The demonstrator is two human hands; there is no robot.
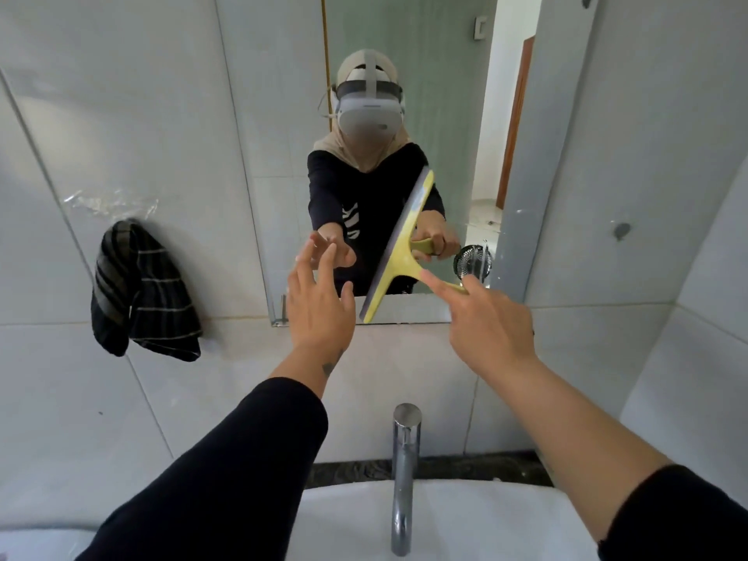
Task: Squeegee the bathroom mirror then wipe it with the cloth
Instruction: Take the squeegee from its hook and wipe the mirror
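Right hand (491, 330) is closed around the handle of the squeegee (398, 253), index finger laid along the stem. The blade lies against the mirror (445, 115), tilted, its lower end near the bottom edge of the glass. Left hand (317, 301) is empty, fingers spread apart, at or just off the glass to the left of the blade; contact cannot be told. The cloth (141, 291) hangs on the tiled wall (121, 115) left of the mirror, untouched.

Risks, as judged:
- Tilted blade: uneven pressure along the edge would likely leave streaks or a missed band.
- Finger-led hold on a thin handle: a wet handle could twist in the hand and lift the blade.
- Bare left palm on the glass would leave prints, more work for the cloth.
- Blade running off the bottom edge would send water down the wall toward the sink (465, 516) and tap (404, 479).

Materials:
- Squeegee: pale yellow plastic, T-shaped, with a dark blade strip that looks like rubber.
- Mirror: flat, tall, rectangular, frameless.
- Wall: glossy white tiles.
- Cloth: soft, dark with thin pale stripes, bunched.
- Tap: polished metal, cylindrical.
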